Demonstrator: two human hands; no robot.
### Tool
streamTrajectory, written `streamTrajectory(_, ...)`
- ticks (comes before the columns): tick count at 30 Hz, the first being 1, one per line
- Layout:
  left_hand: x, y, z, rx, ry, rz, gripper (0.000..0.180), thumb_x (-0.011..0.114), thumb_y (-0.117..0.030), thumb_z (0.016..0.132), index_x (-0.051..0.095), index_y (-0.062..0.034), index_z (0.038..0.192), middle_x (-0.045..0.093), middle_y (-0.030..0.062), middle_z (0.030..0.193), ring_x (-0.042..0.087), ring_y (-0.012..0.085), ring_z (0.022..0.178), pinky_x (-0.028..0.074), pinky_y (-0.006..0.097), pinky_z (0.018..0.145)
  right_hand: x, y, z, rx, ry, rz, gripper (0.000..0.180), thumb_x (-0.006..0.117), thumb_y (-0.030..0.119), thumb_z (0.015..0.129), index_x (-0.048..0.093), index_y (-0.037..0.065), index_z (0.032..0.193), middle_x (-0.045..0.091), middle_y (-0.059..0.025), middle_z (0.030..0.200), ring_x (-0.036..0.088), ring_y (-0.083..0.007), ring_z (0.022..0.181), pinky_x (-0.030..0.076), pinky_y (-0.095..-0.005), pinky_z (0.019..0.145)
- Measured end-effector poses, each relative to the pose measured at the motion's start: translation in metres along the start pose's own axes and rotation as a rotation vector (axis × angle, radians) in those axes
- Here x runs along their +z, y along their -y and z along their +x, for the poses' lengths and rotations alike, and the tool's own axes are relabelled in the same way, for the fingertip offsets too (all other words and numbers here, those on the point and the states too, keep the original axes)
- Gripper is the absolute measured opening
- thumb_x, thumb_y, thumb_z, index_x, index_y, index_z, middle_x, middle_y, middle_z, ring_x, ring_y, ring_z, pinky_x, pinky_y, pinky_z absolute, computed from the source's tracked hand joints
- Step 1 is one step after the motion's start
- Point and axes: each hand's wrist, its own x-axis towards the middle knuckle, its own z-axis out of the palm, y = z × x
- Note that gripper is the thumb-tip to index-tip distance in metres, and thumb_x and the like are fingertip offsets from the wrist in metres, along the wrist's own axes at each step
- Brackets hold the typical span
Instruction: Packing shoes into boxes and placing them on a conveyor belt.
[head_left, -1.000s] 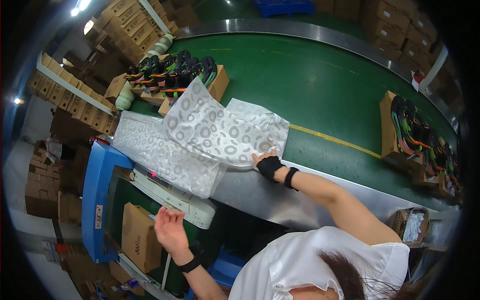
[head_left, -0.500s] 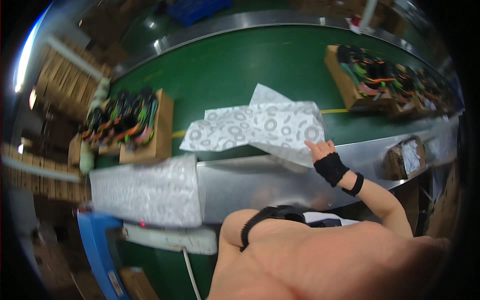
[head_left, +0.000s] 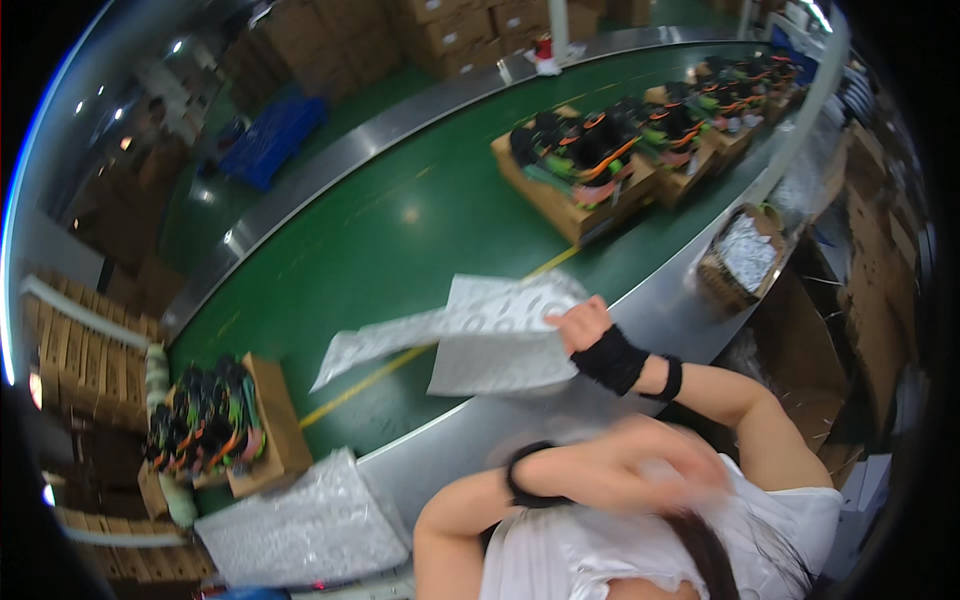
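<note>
The right hand (head_left: 580, 325) is closed on the near edge of a sheet of white patterned wrapping paper (head_left: 480, 330), fingers curled over it; a black wrist wrap and a dark band sit on that forearm. The paper is lifted off the green conveyor belt (head_left: 400, 220), one half sagging toward the belt's steel rim (head_left: 470, 430) and a long flap stretching out to the person's left, above the yellow line painted along the belt.

The left hand (head_left: 680, 465) is raised close to the camera, over the person's white shirt, and it is badly blurred; it seems to be loosely open and empty, though I cannot tell for sure. A black band circles that wrist. The 2 hands are well apart, the left nearer the body, the right out at the belt's edge.

To the person's left, a cardboard box of dark shoes (head_left: 215, 425) with orange and green trim stands on the belt near its rim. Just below it, off the belt, lies a stack of the same patterned paper (head_left: 300, 525). Farther along the belt to the right, a row of open shoe boxes (head_left: 600, 165) holds similar shoes. Beside the rim on the right stands a woven basket (head_left: 735, 265) filled with small white items. Brown cartons (head_left: 440, 30) are piled beyond the far side of the belt.
</note>
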Motion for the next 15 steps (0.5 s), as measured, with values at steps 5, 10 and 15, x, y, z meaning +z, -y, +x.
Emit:
streamTrajectory(5,-0.081,0.057,-0.130,-0.618,-1.314,0.084,0.038,0.050,-0.033,0.084,0.049,-0.0016,0.105,0.054,0.0084,0.089,0.054,0.0175,0.079,0.046,0.032,0.066,-0.023,-0.012,0.004,-0.129,-0.110,0.171,0.017,0.057,0.009,0.057,0.056,0.013,0.073,0.051,-0.0017,0.068,0.051,-0.0191,0.068,0.037,-0.0423,0.072)
streamTrajectory(10,-0.109,0.076,-0.164,-0.221,-1.703,-0.298,0.061,0.053,-0.041,0.079,0.029,-0.0057,0.123,0.040,0.0147,0.114,0.041,0.0314,0.107,0.040,0.053,0.079,-0.013,0.007,-0.019,-0.510,0.112,0.523,0.013,0.055,0.010,0.057,0.042,0.009,0.060,0.040,-0.0041,0.062,0.048,-0.0207,0.065,0.040,-0.0365,0.068)
streamTrajectory(15,-0.146,0.110,-0.149,-0.110,-1.872,-0.001,0.029,0.054,-0.010,0.075,0.044,-0.0008,0.101,0.048,0.0081,0.098,0.048,0.0211,0.092,0.042,0.036,0.079,0.005,-0.010,-0.014,-0.651,0.269,0.624,0.011,0.053,0.017,0.066,0.046,0.009,0.064,0.043,-0.0065,0.061,0.048,-0.0223,0.063,0.037,-0.0344,0.059)
